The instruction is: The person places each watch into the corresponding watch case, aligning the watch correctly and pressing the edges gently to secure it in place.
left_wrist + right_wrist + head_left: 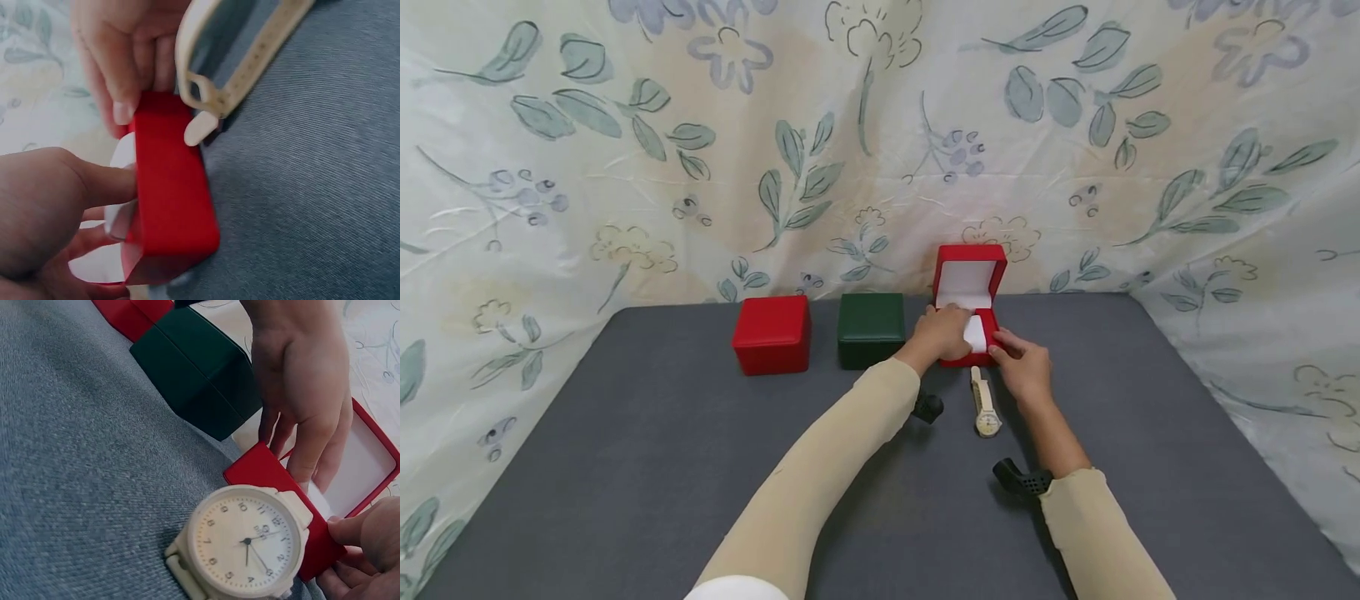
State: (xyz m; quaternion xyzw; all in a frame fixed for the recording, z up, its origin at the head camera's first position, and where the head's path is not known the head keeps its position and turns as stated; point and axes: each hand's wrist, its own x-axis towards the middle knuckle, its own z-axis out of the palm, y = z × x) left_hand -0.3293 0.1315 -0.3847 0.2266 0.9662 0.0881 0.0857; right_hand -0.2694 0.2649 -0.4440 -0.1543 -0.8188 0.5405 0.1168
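Observation:
An open red watch box (972, 253) stands at the table's back, its white-lined lid raised. Inside it sits a white cushion (975, 333), partly covered by my left hand (943, 332). That hand reaches in from above, and its thumb and fingers pinch the cushion. My right hand (1028, 367) grips the box's right side, thumb at the front, fingers partly hidden. Just in front of the box lies a cream wristwatch (987, 423), strap end toward the box. Its round dial (247, 540) shows large in the right wrist view.
A closed green box (871, 332) stands left of the open one, and a closed red box (772, 335) farther left. Floral cloth (865, 167) hangs behind the dark grey table (662, 467). Black wrist straps (1022, 479) are on both arms.

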